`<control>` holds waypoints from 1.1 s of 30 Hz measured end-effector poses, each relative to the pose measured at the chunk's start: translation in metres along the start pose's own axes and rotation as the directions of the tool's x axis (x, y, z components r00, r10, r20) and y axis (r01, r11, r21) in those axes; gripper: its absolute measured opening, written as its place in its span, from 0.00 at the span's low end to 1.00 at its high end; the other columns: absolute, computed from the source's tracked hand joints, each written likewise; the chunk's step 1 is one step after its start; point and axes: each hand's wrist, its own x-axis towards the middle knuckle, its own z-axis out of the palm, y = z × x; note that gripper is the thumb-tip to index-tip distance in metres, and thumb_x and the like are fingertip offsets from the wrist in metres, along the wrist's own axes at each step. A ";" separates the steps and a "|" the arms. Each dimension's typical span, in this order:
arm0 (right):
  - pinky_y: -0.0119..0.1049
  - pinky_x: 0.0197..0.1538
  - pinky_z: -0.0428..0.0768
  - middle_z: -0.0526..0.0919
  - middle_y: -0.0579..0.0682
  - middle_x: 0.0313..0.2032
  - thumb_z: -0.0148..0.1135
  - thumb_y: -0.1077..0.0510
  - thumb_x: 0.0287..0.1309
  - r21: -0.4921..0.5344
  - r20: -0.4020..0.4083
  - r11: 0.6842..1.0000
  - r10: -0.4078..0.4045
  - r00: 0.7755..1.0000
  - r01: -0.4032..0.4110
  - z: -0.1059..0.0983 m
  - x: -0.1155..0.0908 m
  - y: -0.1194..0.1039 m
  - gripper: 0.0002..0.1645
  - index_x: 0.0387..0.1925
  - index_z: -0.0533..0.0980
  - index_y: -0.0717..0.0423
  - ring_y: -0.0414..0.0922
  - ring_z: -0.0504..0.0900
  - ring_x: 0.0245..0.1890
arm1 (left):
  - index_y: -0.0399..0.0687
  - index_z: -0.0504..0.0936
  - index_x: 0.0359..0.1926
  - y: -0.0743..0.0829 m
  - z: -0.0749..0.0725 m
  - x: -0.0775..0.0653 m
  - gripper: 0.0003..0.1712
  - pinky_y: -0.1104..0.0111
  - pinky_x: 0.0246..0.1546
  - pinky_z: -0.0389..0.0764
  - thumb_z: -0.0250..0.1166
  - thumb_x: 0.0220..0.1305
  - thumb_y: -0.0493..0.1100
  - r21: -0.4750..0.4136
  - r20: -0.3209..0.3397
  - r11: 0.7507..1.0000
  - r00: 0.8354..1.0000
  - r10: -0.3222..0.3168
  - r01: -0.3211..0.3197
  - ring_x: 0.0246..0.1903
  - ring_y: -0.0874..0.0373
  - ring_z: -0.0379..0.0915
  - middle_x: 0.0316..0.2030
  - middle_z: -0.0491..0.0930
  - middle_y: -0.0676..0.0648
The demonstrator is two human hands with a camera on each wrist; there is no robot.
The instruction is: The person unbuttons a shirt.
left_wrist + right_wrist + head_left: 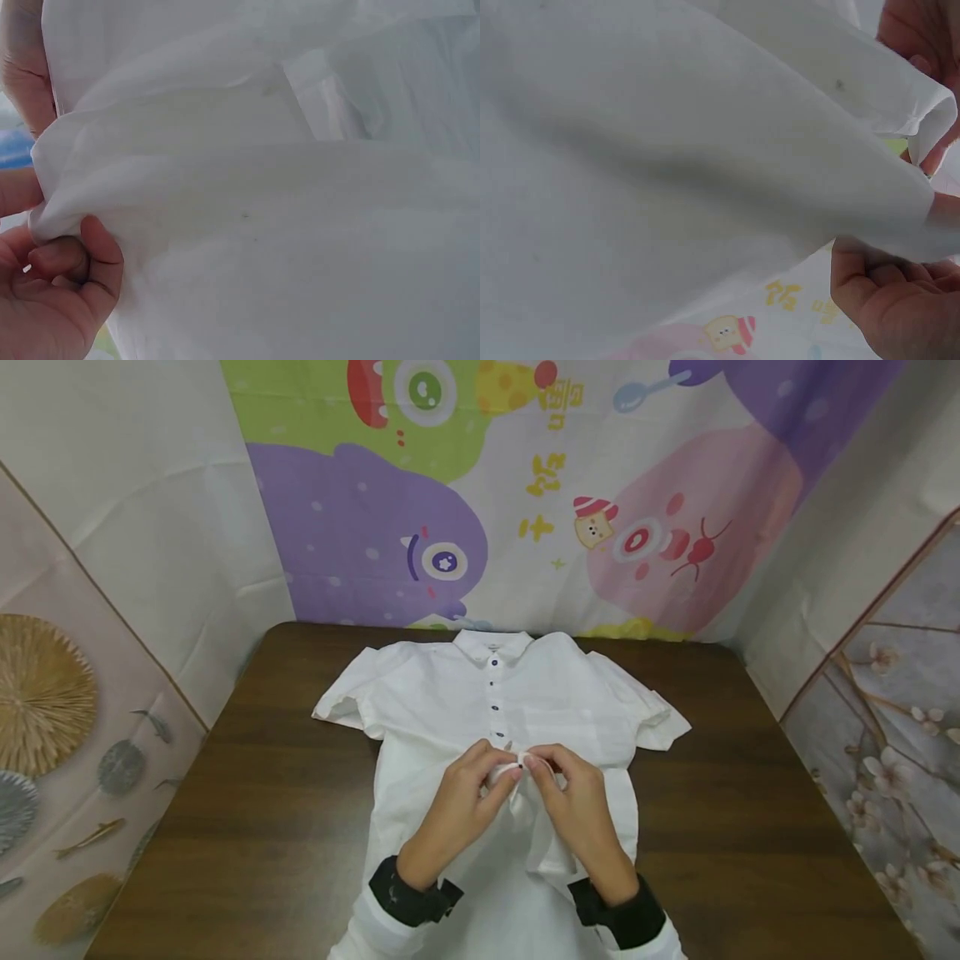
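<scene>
A white short-sleeved shirt [435, 693] lies front up with its collar toward the back wall. Dark buttons [494, 708] run down its placket. Over the middle of the shirt, my left hand [463, 797] pinches one front edge of the fabric, close to a small dark button [520, 766]. My right hand [581, 802] pinches the other front edge right beside it, the fingertips of both hands almost meeting. In the left wrist view the left hand [56, 292] has curled fingers at the lifted cloth. Cloth covers part of the right hand [900, 300] in the right wrist view.
The shirt lies on a dark brown wooden table [300, 827]. Behind it hangs a cloth backdrop [540, 577] with cartoon figures. Patterned panels [885, 735] stand along both sides. Black bands [408, 893] circle both wrists over white sleeves.
</scene>
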 end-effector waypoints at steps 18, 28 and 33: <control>0.30 0.34 0.74 0.83 0.46 0.32 0.57 0.55 0.61 -0.001 0.095 0.995 0.104 0.990 -0.104 -0.012 -0.004 0.009 0.06 0.35 0.78 0.52 0.37 0.76 0.30 | 0.47 0.81 0.40 -0.005 -0.007 -0.008 0.08 0.75 0.23 0.66 0.62 0.61 0.43 -0.068 0.058 0.994 0.995 -0.078 0.082 0.22 0.66 0.60 0.24 0.66 0.55; 0.36 0.42 0.78 0.84 0.44 0.33 0.61 0.56 0.56 -0.122 0.312 0.993 0.044 0.949 -0.006 -0.023 -0.016 0.044 0.05 0.34 0.80 0.50 0.41 0.81 0.37 | 0.51 0.81 0.36 -0.028 -0.008 -0.033 0.06 0.75 0.23 0.67 0.62 0.61 0.46 -0.038 0.197 0.978 0.961 -0.192 0.203 0.22 0.67 0.61 0.23 0.66 0.56; 0.31 0.33 0.73 0.83 0.46 0.30 0.58 0.56 0.58 -0.194 0.472 0.980 0.128 0.872 -0.038 -0.023 -0.023 0.058 0.06 0.33 0.80 0.52 0.37 0.75 0.28 | 0.48 0.82 0.35 -0.044 0.001 -0.050 0.06 0.76 0.24 0.69 0.63 0.61 0.45 -0.032 0.229 0.975 0.951 -0.206 0.219 0.23 0.69 0.63 0.24 0.68 0.55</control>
